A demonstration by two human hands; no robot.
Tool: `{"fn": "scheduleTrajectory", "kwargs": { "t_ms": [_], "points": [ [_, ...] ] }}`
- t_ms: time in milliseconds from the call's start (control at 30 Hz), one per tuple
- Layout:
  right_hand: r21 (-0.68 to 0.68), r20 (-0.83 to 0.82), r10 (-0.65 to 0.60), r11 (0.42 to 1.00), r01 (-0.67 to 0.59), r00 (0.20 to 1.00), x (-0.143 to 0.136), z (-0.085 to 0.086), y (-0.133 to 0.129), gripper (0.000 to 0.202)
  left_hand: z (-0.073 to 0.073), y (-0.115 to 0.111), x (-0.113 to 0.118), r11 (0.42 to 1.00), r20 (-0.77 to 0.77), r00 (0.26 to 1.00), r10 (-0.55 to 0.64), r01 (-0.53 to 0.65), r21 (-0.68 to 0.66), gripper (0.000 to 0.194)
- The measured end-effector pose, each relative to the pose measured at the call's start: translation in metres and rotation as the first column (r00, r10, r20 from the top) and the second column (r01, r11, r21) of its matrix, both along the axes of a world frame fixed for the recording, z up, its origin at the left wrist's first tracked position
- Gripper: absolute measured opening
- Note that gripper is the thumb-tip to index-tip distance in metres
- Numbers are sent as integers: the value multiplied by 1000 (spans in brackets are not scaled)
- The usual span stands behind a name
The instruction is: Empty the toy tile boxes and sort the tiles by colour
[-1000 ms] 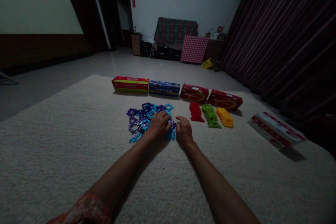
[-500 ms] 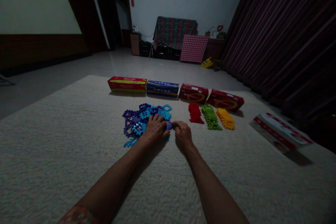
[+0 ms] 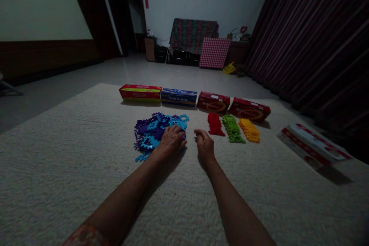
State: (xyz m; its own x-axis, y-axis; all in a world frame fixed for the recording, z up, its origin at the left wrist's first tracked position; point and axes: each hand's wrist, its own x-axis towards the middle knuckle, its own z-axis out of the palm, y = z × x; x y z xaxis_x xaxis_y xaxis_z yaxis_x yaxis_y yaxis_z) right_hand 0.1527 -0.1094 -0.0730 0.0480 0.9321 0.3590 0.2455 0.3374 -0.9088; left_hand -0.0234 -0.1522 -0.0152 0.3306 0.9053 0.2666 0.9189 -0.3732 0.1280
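Observation:
Purple and light blue toothed plastic pieces [image 3: 148, 132] lie in a mixed heap on the pale textured mat. My left hand [image 3: 172, 139] rests on the heap's right side, palm down with its fingers spread. To the right of the heap, my right hand [image 3: 204, 144] is held with curled fingers, the index and thumb a little apart and nothing visible between them. Beyond it lie a red stack [image 3: 215, 124], a green stack [image 3: 233, 128] and a yellow-orange stack [image 3: 249, 130] of similar pieces, side by side.
Behind the pieces stands a row of boxes: a red and yellow one [image 3: 140, 94], a blue one [image 3: 179, 97] and two dark red ones [image 3: 213, 102]. A white and red box [image 3: 315, 146] sits at the right on the mat [image 3: 72, 153].
My right hand has drawn back to the right, away from the heap and the purple piece it touched. Pieces in the heap have shifted under my left hand.

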Motion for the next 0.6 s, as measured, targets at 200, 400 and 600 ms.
{"fn": "scheduleTrajectory", "kwargs": {
  "t_ms": [200, 400, 600],
  "points": [
    [-46, -79, -41, 998, 37, 996, 1, 4, 0, 35, -4, 0, 2, 999, -13, 999, -31, 31, -38, 31],
    [51, -80, -158, 985, 162, 984, 5, 10, 4, 33, -1, 23, 33, 995, -41, 999, -11, 6, -104, 31],
    [259, 205, -91, 965, 36, 975, 3, 20, 21, 34, 12, 62, 27, 991, 60, 992, 113, -109, -75, 33]
  ]
}}
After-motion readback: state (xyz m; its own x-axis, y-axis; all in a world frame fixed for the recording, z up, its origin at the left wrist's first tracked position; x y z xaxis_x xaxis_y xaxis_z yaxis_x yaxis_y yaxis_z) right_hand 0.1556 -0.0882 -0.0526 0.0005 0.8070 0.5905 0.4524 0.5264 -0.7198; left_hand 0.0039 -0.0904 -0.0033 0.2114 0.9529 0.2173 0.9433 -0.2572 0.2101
